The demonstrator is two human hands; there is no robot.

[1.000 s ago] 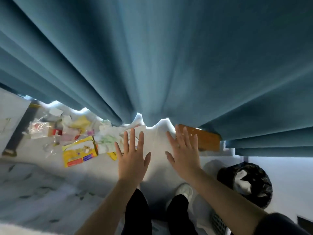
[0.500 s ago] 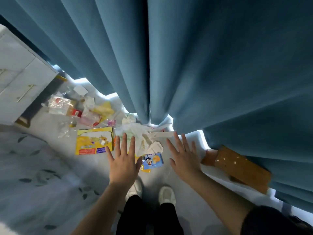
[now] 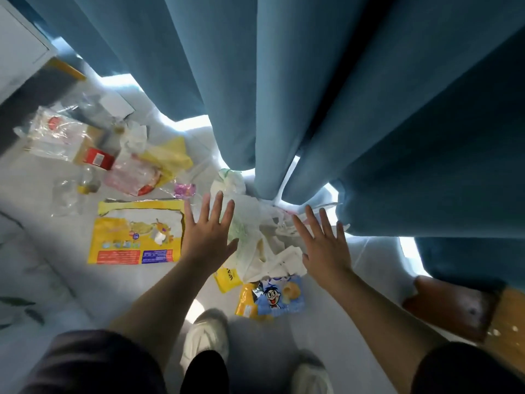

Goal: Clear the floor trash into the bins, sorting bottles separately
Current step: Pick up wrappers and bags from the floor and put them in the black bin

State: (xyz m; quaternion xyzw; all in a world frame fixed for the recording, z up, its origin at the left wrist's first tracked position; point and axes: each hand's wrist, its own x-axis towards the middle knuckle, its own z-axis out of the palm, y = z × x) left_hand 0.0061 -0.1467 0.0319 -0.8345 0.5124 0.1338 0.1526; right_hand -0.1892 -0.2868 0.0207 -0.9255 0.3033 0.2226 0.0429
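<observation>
Home room, blue floor-length curtains (image 3: 326,89), white cabinet (image 3: 17,49), pale tiled floor (image 3: 56,265)

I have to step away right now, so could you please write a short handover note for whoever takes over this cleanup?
Left hand: open, empty, spread above the floor.
Right hand: open, empty, spread above the crumpled white paper.
Trash lies along the curtain: yellow packet, blue snack wrapper, clear bag, small bottle at the left.
Done: nothing picked up in this view.
Left: all of it; bottles go separately. No bin is in view.
</observation>
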